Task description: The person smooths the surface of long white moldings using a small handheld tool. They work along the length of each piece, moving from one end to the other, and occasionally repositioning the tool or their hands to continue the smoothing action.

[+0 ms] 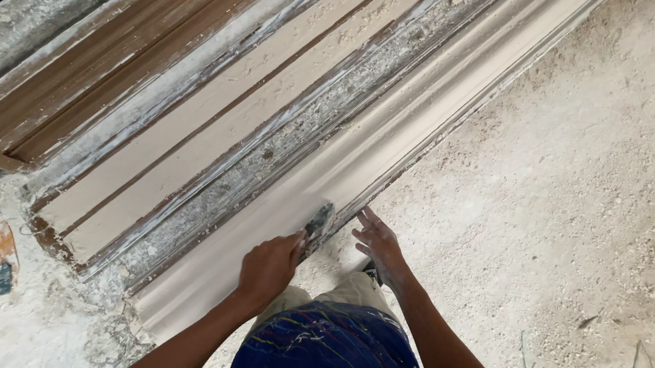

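One long plaster moulding (pixel 369 142) runs diagonally upper-right.

No packages, labels, signs or screens in view, only bare surfaces.

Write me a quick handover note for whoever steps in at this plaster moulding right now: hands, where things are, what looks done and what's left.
Left hand: closed on a small scraper, blade against the white moulding.
Right hand: open, fingertips on the moulding's outer edge.
The moulding lies on the long bench beside wooden strips.
Done: the moulding's surface looks smooth along most of its length.
Left: cannot tell beyond the near end, where the blade sits.
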